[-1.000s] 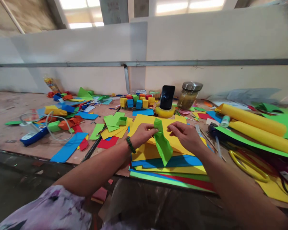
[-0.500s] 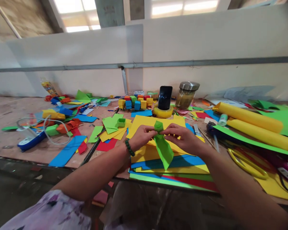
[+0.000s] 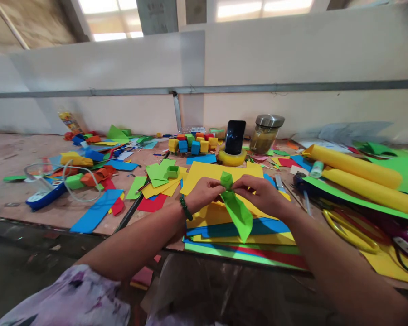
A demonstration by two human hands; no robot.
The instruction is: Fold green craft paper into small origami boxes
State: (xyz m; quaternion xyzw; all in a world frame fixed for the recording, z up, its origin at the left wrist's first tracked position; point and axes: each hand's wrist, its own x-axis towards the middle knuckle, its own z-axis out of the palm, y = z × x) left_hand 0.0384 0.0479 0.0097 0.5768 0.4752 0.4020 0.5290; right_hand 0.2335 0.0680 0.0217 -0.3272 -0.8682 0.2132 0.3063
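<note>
A creased strip of green paper hangs between my hands, its folded upper end pointing up and its wider lower end drooping toward me. My left hand pinches it on the left side, and a dark beaded bracelet circles that wrist. From the right, my right hand pinches the same fold between thumb and fingers. Beneath both hands lies a stack of yellow paper sheets with blue, green and red sheets lower down. A small folded green paper box sits to the left of my hands.
Behind the stack, a phone leans on a yellow tape roll, beside a lidded glass jar. Small coloured paper cubes stand left of them. Yellow paper rolls and yellow-handled scissors lie right; a blue-and-white glue gun lies left.
The lower end of the green paper has swung slightly to the right. Both hands keep their pinch on it, and the whole view has shifted a little.
</note>
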